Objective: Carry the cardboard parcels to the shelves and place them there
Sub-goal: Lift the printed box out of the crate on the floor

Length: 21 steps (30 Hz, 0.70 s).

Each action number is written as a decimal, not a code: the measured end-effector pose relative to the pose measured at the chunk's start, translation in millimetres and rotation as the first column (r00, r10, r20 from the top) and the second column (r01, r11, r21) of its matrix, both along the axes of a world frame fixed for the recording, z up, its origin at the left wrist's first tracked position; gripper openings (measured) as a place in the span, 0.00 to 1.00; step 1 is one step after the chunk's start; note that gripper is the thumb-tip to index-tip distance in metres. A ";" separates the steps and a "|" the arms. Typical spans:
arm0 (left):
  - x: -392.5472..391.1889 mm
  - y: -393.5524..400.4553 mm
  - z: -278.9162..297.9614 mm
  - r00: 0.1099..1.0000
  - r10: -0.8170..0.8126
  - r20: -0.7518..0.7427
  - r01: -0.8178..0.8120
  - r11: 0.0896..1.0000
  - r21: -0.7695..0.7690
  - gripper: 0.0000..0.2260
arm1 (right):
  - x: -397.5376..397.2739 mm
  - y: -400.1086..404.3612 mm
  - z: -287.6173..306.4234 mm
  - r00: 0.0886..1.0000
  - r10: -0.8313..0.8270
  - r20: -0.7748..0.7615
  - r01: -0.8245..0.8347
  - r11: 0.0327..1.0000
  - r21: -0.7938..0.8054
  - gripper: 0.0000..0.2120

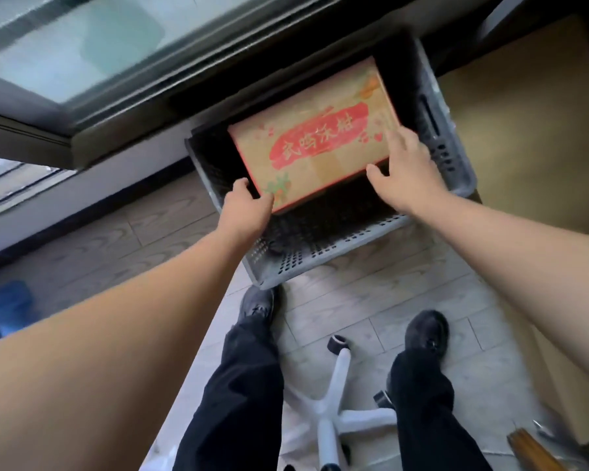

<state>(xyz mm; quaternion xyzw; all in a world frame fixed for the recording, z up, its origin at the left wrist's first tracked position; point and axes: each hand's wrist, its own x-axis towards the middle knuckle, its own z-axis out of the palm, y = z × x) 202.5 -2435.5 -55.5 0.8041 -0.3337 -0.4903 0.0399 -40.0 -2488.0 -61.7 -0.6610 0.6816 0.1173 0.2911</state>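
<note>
View from a head-worn camera looking down at two bare arms reaching into a grey perforated plastic crate (pixel 323 256) that sits on a wood-patterned floor, centre of the frame. Inside the crate lies a flat cardboard parcel (pixel 315 137), its broad printed face up, tilted so its lower left corner sits nearest the viewer. The left hand (pixel 247 207) wraps that lower left corner, thumb on top and fingers curled under the edge. The right hand (pixel 407 168) presses on the parcel's right edge with fingers spread, thumb along the near side. Both hands grip opposite ends, probably so the wide box can be lifted level out of the crate. The parcel is tan, with a red brush-stroke band carrying pale Chinese characters, small hearts, orange fruit and green leaf drawings. No shelves are visible, so carrying seems yet to begin. Below are dark trousers and shoes and a white chair base (pixel 337 409)
</note>
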 end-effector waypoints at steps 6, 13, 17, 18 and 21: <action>-4.0 -27.7 -68.7 0.980 0.192 -0.043 -0.194 0.979 -0.058 0.33 | -1.1 -25.7 -65.5 0.986 -0.164 0.021 0.165 0.985 -0.039 0.36; -9.5 -58.2 -98.1 0.869 0.474 -0.144 -0.481 0.877 -0.016 0.38 | 2.3 -60.7 -99.2 0.877 -0.458 0.145 0.466 0.884 -0.025 0.40; 6.1 -52.6 -102.1 0.786 0.563 -0.254 -0.561 0.823 0.091 0.47 | 3.0 -65.8 -98.6 0.753 -0.631 0.186 0.637 0.770 0.034 0.33; 13.7 -49.3 -111.5 0.769 0.577 -0.275 -0.572 0.813 0.105 0.47 | 3.5 -62.1 -98.0 0.743 -0.643 0.188 0.645 0.762 0.054 0.32; 28.6 -39.2 -122.2 0.759 0.593 -0.269 -0.573 0.804 0.155 0.45 | 5.2 -41.7 -93.4 0.725 -0.652 0.222 0.647 0.755 0.104 0.30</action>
